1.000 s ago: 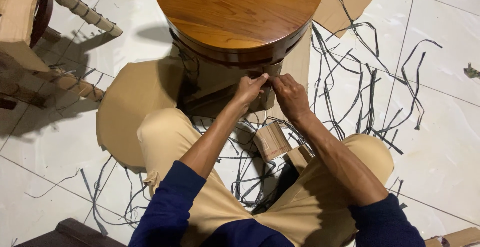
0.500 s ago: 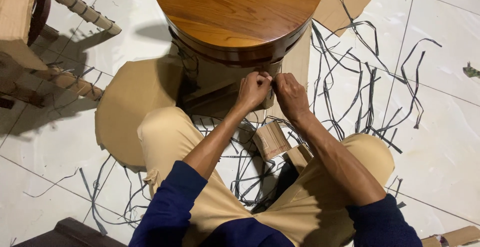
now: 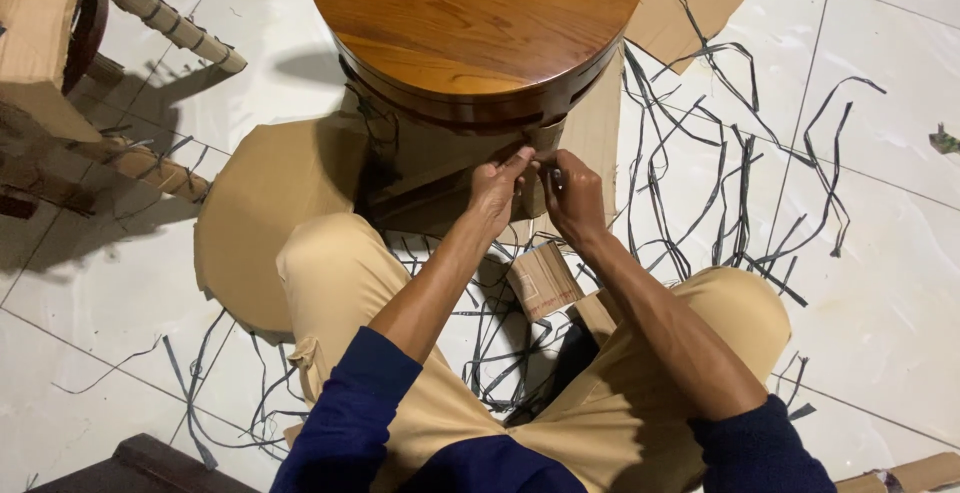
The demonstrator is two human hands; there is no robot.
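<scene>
Moved: both hands have crept slightly upward toward the round wooden stool's point(image 3: 478, 28) rim; little else differs.
Left hand point(image 3: 497, 191): fingers pinched on the cardboard wrap point(image 3: 540, 138) beneath the seat.
Right hand point(image 3: 572, 193): fingers clenched beside it, pinching the same strip.
Floor point(image 3: 880, 253): black strapping strips point(image 3: 740, 193), cardboard sheet point(image 3: 265, 213).
Meaning: the wrap seems to be worked at this edge.

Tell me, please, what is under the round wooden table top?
Under the round wooden table top brown cardboard wraps the base; the left hand and right hand press it at the rim. The base itself is covered, so it cannot be seen.
</scene>
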